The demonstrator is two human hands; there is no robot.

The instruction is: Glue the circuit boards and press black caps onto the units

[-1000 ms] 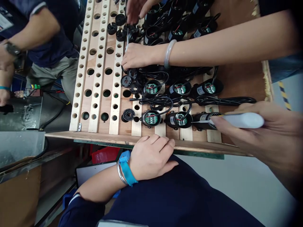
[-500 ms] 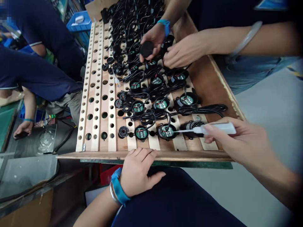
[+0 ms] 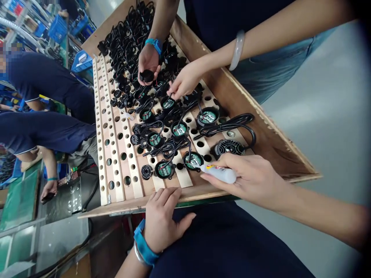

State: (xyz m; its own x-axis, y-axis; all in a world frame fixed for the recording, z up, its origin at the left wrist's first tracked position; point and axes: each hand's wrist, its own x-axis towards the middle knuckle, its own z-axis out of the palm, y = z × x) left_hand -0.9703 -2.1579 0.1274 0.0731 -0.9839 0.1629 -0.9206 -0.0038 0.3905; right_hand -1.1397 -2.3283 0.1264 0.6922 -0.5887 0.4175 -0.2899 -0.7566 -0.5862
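In my right hand point(image 3: 252, 177) is a small white glue bottle point(image 3: 222, 174), tilted so its nozzle is at the edge of a round black housing point(image 3: 193, 160) with a green circuit board inside. Whether the nozzle touches the board I cannot tell. My left hand point(image 3: 164, 216) lies on the front rim of the wooden tray point(image 3: 127, 206), fingers extended and thumb apart, holding nothing. Beyond its fingers sit another housing with a board point(image 3: 164, 169) and a black grille cap point(image 3: 146, 172). Right of the nozzle lies a housing with a patterned grille point(image 3: 228, 147).
Across the tray, a co-worker's hand point(image 3: 148, 63) holds a round black part; that person's other hand point(image 3: 185, 81) reaches over a housing. Cabled housings point(image 3: 127, 42) crowd the far end. A second white bottle point(image 3: 127, 116) lies among them. Other people work at the left.
The view has turned and shifted. My right hand has swung the bottle from nearly level to slanting, nozzle still near the same board. The co-worker's right-side hand has moved onto a housing.
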